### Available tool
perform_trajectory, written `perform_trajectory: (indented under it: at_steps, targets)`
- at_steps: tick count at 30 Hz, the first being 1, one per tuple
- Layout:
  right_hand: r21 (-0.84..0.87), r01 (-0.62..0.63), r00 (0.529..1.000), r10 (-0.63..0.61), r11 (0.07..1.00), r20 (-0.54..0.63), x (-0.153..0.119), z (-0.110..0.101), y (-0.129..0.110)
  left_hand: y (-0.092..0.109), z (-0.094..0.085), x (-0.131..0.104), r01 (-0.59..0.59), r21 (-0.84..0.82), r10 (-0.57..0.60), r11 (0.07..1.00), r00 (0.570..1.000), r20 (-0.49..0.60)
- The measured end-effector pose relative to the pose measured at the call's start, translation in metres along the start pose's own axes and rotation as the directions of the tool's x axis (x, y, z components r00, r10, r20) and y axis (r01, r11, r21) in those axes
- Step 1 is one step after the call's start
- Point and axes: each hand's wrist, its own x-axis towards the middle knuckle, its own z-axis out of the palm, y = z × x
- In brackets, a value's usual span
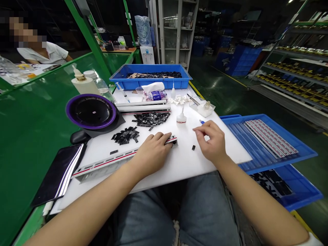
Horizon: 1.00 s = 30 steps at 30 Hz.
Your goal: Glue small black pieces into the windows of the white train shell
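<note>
A long model train car body (110, 160), white with a red stripe and a row of window openings, lies slantwise on the white tabletop (164, 174). My left hand (156, 150) is closed around it near its right end, hiding part of it. Off to the right, my right hand (211, 140) is raised over the table with thumb and forefinger drawn together; whatever is between them is too small to make out. One small black piece (193, 148) lies below its fingertips. Another black piece (114, 152) rests beside the car body.
Piles of small black pieces (125, 135) lie behind the car body. A glue bottle (181, 119), tissue pack (155, 95) and blue bin (151, 83) stand farther back. At left is a purple-rimmed round device (91, 111); at right, a blue tray (304, 153) holds striped car bodies.
</note>
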Motion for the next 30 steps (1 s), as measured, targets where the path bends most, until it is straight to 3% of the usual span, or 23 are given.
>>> perform_trajectory:
  at_steps: [3,6,9,11,17,24,27,30]
  targets:
    - [-0.006,-0.166,0.986,0.166,0.986,0.029,0.026,0.001,0.007,-0.004,0.001,0.004,-0.004,-0.052,0.004,0.999,1.0,0.001]
    - [-0.078,-0.29,0.929,0.3,0.954,0.219,0.052,0.015,0.016,-0.008,0.005,0.004,-0.023,-0.063,0.024,0.998,1.0,0.011]
    - [-0.161,-0.323,0.826,0.361,0.933,0.434,0.067,0.037,0.026,-0.011,0.006,0.003,-0.041,-0.05,0.043,0.998,0.998,0.038]
    - [-0.186,-0.298,0.804,0.351,0.936,0.48,0.07,0.05,0.031,-0.013,0.006,0.002,-0.057,-0.041,0.06,0.998,0.997,0.054]
    - [-0.234,-0.205,0.861,0.289,0.95,0.42,0.06,0.058,0.038,-0.015,0.008,0.005,-0.058,-0.091,0.061,0.994,0.998,0.025]
    - [-0.217,-0.222,0.854,0.297,0.951,0.427,0.06,0.054,0.044,-0.014,0.01,0.004,-0.085,-0.022,0.086,0.996,0.996,0.027]
    - [-0.16,-0.191,0.923,0.233,0.968,0.308,0.055,0.041,0.033,-0.015,0.011,0.003,-0.105,0.008,0.105,0.994,0.994,0.029]
    - [-0.09,-0.068,0.982,0.082,0.994,0.17,0.034,0.02,0.008,-0.016,0.014,0.003,-0.103,-0.004,0.103,0.995,0.995,-0.009]
